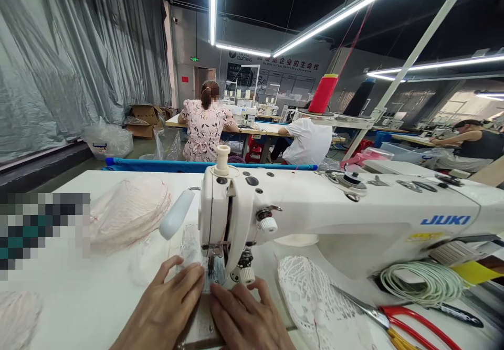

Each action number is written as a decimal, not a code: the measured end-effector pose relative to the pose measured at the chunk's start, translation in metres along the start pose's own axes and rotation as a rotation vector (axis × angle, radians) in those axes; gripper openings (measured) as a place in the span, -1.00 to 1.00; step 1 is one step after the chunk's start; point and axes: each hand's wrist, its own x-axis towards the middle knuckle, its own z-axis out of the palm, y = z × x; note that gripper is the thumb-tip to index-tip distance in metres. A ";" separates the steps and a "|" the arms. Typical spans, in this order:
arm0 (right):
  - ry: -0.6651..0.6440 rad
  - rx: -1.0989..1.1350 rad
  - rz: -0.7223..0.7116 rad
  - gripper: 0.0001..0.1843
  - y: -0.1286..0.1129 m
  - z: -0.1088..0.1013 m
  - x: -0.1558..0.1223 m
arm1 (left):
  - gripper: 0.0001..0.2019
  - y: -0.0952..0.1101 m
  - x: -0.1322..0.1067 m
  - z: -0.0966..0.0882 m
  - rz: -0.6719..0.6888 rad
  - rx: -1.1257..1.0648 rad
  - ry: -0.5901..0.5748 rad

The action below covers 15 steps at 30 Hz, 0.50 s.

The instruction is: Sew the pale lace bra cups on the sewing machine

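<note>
A white sewing machine stands before me, its needle and presser foot over the metal plate. My left hand lies to the left of the foot, fingers stretched forward and thumb apart, its fingertips at a strip of white lace. Close in front of the foot, my right hand rests with its fingers low and slightly bent on the bed. Whatever cloth lies under the fingertips is mostly hidden. Right of this hand lies a white lace cup-shaped piece with red thread on it.
Red-handled scissors and a coil of pale green cord lie at the right. A pile of pale lace pieces sits at left. A red thread cone stands above. Other people sit at machines beyond the blue bar.
</note>
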 end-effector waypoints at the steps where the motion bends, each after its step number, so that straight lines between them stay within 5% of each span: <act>1: 0.013 0.001 0.001 -0.28 0.000 0.001 -0.001 | -0.66 -0.003 0.001 -0.001 0.009 -0.007 -0.017; 7: -0.011 0.061 0.012 -0.28 0.004 -0.003 0.000 | -0.75 -0.010 0.009 -0.008 0.033 0.010 -0.024; 15: -0.046 0.153 0.016 -0.37 -0.002 -0.012 0.012 | -0.84 0.026 -0.008 -0.007 0.021 0.144 0.134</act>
